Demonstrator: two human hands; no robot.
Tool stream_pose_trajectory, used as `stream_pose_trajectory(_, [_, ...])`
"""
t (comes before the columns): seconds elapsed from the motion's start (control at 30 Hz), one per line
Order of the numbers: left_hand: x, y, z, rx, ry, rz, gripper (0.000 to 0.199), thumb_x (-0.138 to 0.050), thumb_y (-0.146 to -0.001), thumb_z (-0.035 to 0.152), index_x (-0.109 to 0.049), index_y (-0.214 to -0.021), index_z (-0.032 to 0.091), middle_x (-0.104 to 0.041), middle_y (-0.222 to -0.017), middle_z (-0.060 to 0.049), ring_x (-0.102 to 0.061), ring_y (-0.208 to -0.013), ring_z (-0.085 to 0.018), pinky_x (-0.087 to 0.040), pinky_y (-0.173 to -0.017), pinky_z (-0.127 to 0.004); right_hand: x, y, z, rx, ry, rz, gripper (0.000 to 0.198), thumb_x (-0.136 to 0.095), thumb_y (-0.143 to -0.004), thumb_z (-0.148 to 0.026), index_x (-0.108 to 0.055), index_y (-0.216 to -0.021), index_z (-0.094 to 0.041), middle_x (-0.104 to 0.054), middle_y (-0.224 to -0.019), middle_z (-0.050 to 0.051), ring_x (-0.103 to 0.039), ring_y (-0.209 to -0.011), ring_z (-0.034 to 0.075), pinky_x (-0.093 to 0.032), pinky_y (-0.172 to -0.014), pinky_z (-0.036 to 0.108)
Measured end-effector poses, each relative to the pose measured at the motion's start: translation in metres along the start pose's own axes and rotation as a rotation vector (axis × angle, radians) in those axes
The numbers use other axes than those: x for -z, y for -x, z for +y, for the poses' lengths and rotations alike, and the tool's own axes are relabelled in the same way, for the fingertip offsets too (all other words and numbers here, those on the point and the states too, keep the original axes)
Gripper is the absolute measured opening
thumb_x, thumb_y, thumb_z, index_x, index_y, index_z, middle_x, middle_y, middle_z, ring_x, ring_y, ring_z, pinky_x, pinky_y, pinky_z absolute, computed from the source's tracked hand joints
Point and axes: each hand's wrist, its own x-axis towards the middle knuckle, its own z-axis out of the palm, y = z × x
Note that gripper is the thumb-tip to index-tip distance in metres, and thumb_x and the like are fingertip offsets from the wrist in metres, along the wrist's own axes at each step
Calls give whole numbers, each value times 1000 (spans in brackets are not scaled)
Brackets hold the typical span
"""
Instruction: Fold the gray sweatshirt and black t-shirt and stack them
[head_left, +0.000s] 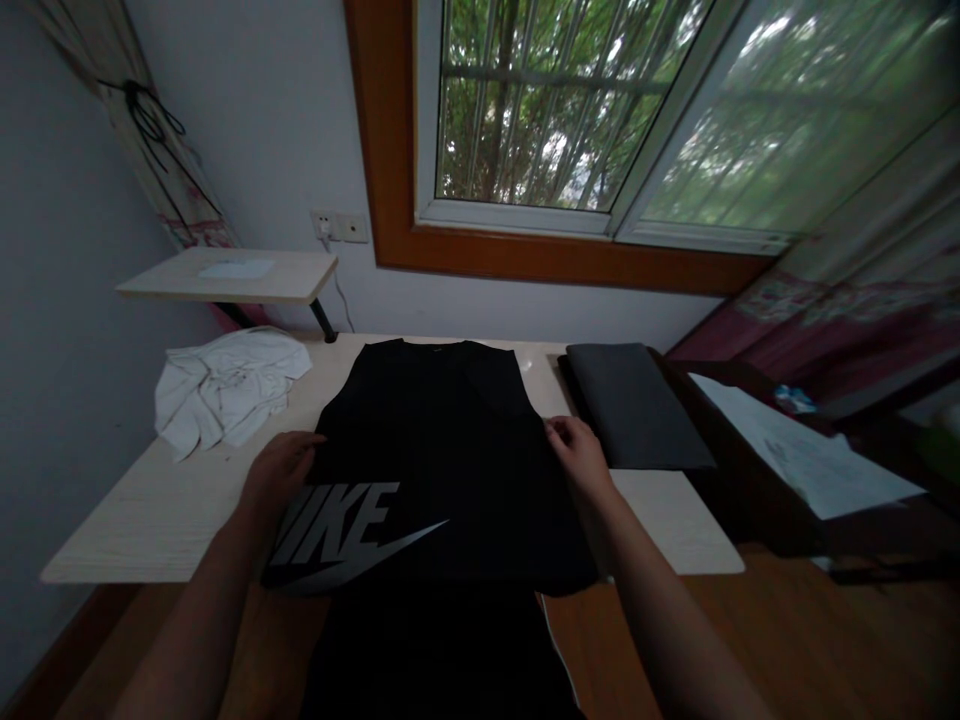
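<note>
A black sleeveless top point(442, 430) with a grey NIKE print lies spread over the table, its neckline toward the wall and its lower edge at the table's front. At its left side edge, my left hand point(283, 465) pinches the cloth between thumb and fingers. My right hand point(581, 455) pinches the opposite side edge, a little below the armhole. The cloth between both hands looks flat.
A crumpled white cloth point(229, 385) lies on the pale table point(142, 530) at the left, below a small raised shelf point(157, 278). Dark grey folded boards or a folder point(637, 405) rest at the right. Beyond them, a paper sheet point(806, 450) lies on a dark surface.
</note>
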Motion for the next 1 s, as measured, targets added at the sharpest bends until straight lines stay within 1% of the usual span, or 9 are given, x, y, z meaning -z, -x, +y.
stream_pose_trajectory(0.1, [-7, -11, -9, -95, -25, -19, 34, -50, -94, 33, -70, -119, 23, -65, -136, -10, -58, -126, -26, -43, -112, -45, -8, -18, -3, -33, 21, 11, 38, -53, -93, -52, -67, -108, -19, -70, -105, 12, -65, -93, 25, -51, -88, 38])
stream_pose_trajectory(0.23, [-15, -33, -18, -153, -75, -74, 38, -49, -95, 33, -65, -127, 24, -57, -146, -10, -51, -136, -27, -38, -116, -51, -22, -45, -9, -126, 121, 2, 42, -56, -93, -53, -66, -111, -17, -72, -100, 13, -67, -90, 25, -51, -84, 36])
stream_pose_trajectory(0.37, [-22, -56, -18, -140, -91, -104, 40, -47, -96, 35, -66, -129, 24, -57, -146, -10, -51, -134, -28, -39, -114, -50, -36, -64, -17, -262, 240, -39, 41, -67, -87, -50, -66, -112, -18, -74, -97, 14, -70, -88, 26, -50, -76, 33])
stream_pose_trajectory(0.47, [-27, -67, -10, -130, -110, -142, 37, -47, -96, 36, -70, -122, 23, -65, -132, -11, -59, -122, -28, -43, -109, -49, -40, -72, -19, -315, 294, -112, 35, -71, -81, -44, -69, -106, -18, -75, -92, 13, -71, -88, 27, -49, -73, 32])
stream_pose_trajectory(0.6, [-31, -69, 7, -149, -96, -208, 33, -47, -96, 36, -73, -113, 25, -70, -112, -9, -63, -108, -26, -47, -102, -44, -33, -75, -13, -378, 275, -237, 22, -68, -81, -39, -73, -89, -20, -75, -83, 10, -72, -83, 26, -47, -69, 30])
stream_pose_trajectory(0.67, [-30, -68, 13, -155, -92, -214, 32, -48, -96, 36, -74, -110, 25, -70, -106, -8, -64, -104, -25, -49, -98, -42, -25, -74, -8, -389, 269, -247, 21, -67, -81, -38, -74, -85, -19, -75, -82, 11, -71, -81, 26, -47, -68, 31])
stream_pose_trajectory(0.77, [-27, -69, 16, -185, -118, -212, 31, -49, -95, 37, -76, -103, 24, -72, -100, -8, -63, -99, -26, -50, -96, -44, -13, -71, -2, -400, 265, -233, 22, -64, -82, -37, -73, -87, -18, -74, -84, 12, -70, -81, 27, -47, -69, 32])
stream_pose_trajectory(0.87, [-25, -72, 13, -236, -110, -216, 31, -51, -95, 36, -77, -106, 25, -74, -108, -9, -63, -105, -27, -47, -101, -48, -5, -68, 1, -411, 240, -215, 17, -63, -81, -35, -70, -85, -19, -73, -80, 9, -68, -76, 25, -47, -68, 32])
stream_pose_trajectory(1.0, [-30, -71, 5, -296, -44, -257, 35, -52, -95, 36, -73, -121, 27, -68, -134, -6, -53, -133, -28, -39, -116, -52, -4, -68, 2, -434, 77, -170, 13, -65, -76, -34, -64, -72, -22, -68, -68, 6, -64, -70, 23, -46, -66, 32])
